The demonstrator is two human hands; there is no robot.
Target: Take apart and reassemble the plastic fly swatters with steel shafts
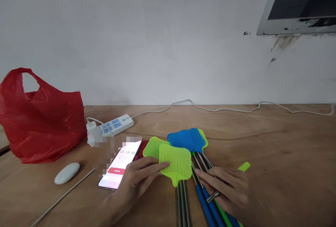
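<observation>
Several fly swatters lie in a pile on the wooden table (275,150). A lime green swatter head (176,162) sits on top, with another green head (153,147) to its left and blue heads (185,139) behind. My left hand (139,179) lies flat, fingers stretched out, fingertips touching the left edge of the top green head. My right hand (228,188) rests with fingers spread over the metal rods and blue and green handles (210,207) of the swatters. A lime green handle end (244,166) pokes out beyond that hand.
A lit phone (119,167) showing a timer lies beside my left hand. A white power strip (112,125) with a cable (223,109) runs along the wall. A red plastic bag (39,118) stands at the left, with a white oval case (67,173) and a thin metal rod (63,195) in front.
</observation>
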